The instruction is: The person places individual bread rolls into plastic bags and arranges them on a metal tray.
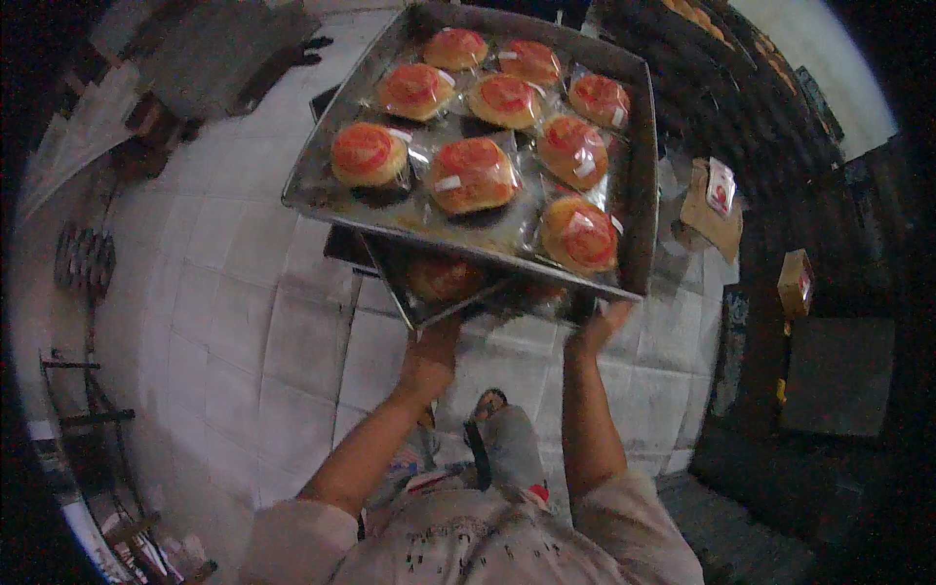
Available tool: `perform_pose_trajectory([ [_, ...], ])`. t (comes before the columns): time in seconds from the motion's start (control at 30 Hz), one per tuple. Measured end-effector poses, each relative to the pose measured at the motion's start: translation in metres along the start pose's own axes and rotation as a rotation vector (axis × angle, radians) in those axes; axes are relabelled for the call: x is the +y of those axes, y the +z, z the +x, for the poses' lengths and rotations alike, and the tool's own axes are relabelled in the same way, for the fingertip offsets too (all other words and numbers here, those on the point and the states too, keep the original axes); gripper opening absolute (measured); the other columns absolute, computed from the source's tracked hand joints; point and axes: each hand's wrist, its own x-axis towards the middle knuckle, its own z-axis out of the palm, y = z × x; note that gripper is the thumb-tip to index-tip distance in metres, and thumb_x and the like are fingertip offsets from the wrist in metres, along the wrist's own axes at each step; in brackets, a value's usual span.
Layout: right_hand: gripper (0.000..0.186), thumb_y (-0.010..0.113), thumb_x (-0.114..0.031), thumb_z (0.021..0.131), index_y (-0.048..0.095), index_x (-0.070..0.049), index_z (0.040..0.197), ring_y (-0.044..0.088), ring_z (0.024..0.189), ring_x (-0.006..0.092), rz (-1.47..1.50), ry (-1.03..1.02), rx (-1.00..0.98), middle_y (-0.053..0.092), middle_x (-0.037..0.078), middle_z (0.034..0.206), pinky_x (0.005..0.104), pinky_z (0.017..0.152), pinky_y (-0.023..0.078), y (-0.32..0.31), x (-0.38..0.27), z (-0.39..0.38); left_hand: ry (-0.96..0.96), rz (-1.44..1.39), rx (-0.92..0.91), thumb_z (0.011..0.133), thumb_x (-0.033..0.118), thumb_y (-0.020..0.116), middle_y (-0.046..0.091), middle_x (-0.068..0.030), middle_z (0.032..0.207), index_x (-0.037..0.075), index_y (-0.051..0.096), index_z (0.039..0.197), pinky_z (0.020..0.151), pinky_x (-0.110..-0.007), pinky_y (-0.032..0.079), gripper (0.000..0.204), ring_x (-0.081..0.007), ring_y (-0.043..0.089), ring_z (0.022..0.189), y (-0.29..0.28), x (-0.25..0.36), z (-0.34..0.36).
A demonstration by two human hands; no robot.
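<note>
A metal baking tray point(292, 200) carries several round, red-topped buns point(471, 175) in clear wrappers with small white labels. It lies askew on a second tray point(405, 307) below, where more buns show in shadow. My left hand point(429, 356) is under the lower tray, gripping from beneath, its fingers mostly hidden by it. My right hand point(603, 327) grips the underside of the stack at the right front corner, its fingertips partly hidden.
Pale tiled floor point(224, 263) surrounds my legs. Dark racks point(721, 49) with baked goods stand at upper right, with a brown paper sack point(702, 216) and cardboard box point(792, 283) below. A metal frame point(93, 419) stands at left, a dark table point(195, 58) at upper left.
</note>
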Motion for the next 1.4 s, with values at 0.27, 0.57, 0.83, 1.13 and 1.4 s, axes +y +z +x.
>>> perform_pose_trajectory([
  [0.27,0.038,0.049,-0.019,0.090,0.042,0.000,0.123,0.051,0.105,0.0247,-0.368,0.093,-0.297,0.051,0.015,0.116,0.0358,0.091,0.040,-0.038,0.064,0.028,-0.060,0.073,-0.186,0.077,0.014,0.052,0.039,-0.0144,0.136,0.006,0.039,0.131,0.102,-0.052,0.027,0.056,-0.0260,0.038,0.125,-0.013,0.009,0.000],
  [0.57,0.034,0.054,-0.008,0.085,0.048,0.002,0.117,0.053,0.098,0.0181,-0.435,0.239,-0.476,0.057,0.012,0.109,0.0317,0.084,0.042,-0.029,0.001,0.021,0.062,0.077,-0.165,0.079,0.019,0.049,0.039,-0.0114,0.137,0.009,0.037,0.134,0.107,-0.053,0.017,0.057,-0.0294,0.031,0.129,0.000,-0.006,-0.009],
  [0.83,0.037,0.058,-0.019,0.086,0.046,-0.001,0.117,0.050,0.095,0.0230,-0.596,0.016,-0.153,0.050,0.016,0.108,0.0344,0.081,0.042,-0.049,-0.022,-0.051,-0.054,-0.318,-0.248,0.079,0.022,0.056,0.049,-0.0156,0.122,0.006,0.057,0.109,0.102,-0.049,0.026,0.034,-0.0342,0.039,0.118,-0.070,-0.064,-0.022],
  [1.13,0.045,0.073,-0.035,0.069,0.057,-0.014,0.106,0.042,0.107,0.0389,-1.182,-0.758,-0.888,0.050,0.015,0.109,0.0474,0.091,0.037,0.056,-0.096,-0.139,0.208,-0.156,0.125,0.077,0.028,0.065,0.049,-0.0172,0.121,0.003,0.052,0.115,0.094,-0.045,0.036,0.047,-0.0375,0.043,0.112,-0.128,-0.147,0.049],
  [1.4,0.036,0.078,-0.029,0.059,0.063,-0.014,0.089,0.041,0.105,0.0376,-1.245,-0.696,-0.976,0.053,0.009,0.103,0.0480,0.086,0.038,0.062,-0.077,-0.128,-0.058,-0.516,-0.023,0.078,0.031,0.063,0.054,-0.0166,0.118,0.006,0.050,0.119,0.088,-0.042,0.044,0.050,-0.0345,0.051,0.107,-0.086,-0.167,0.077],
])
